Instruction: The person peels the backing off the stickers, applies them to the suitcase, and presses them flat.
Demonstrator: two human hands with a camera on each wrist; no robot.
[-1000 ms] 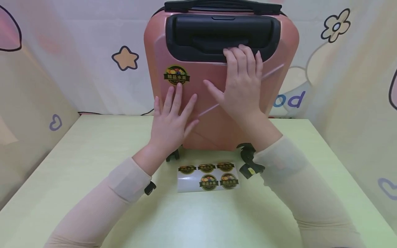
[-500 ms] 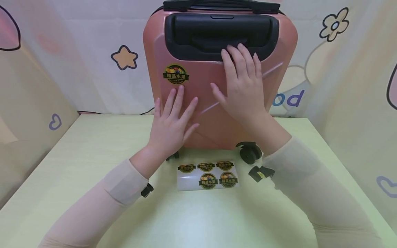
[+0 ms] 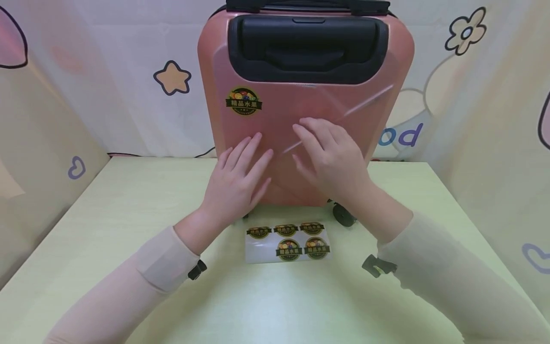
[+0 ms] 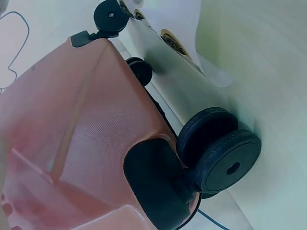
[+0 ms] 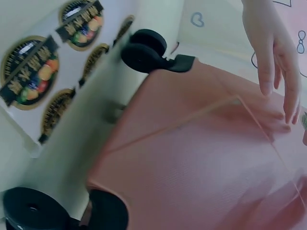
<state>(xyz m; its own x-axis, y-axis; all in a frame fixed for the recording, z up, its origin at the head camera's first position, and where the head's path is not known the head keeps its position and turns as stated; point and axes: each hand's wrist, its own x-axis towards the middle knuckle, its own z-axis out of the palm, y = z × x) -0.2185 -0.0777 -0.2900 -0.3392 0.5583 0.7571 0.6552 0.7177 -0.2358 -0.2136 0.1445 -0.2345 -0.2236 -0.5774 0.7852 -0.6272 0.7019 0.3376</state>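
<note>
A pink suitcase (image 3: 283, 105) with a black recessed handle panel stands upright on the table. One round fruit sticker (image 3: 243, 102) is stuck on its upper left front. My left hand (image 3: 232, 174), fingers extended, lies before the suitcase's lower left front, below that sticker; whether the fingertips touch cannot be told. My right hand (image 3: 337, 160) is in front of the right half, fingers slightly bent, holding nothing. In the right wrist view the left hand (image 5: 276, 52) shows with loose fingers near the pink shell. A sticker sheet (image 3: 262, 253) with several round stickers lies flat in front of the suitcase.
Black caster wheels (image 4: 228, 163) support the suitcase on the pale table (image 3: 275, 301). A patterned cloth backdrop (image 3: 129, 95) with stars and flowers rises behind and along both sides.
My right hand has come down from the black handle panel to the middle of the suitcase front. My left hand has slid slightly lower, away from the stuck sticker.
</note>
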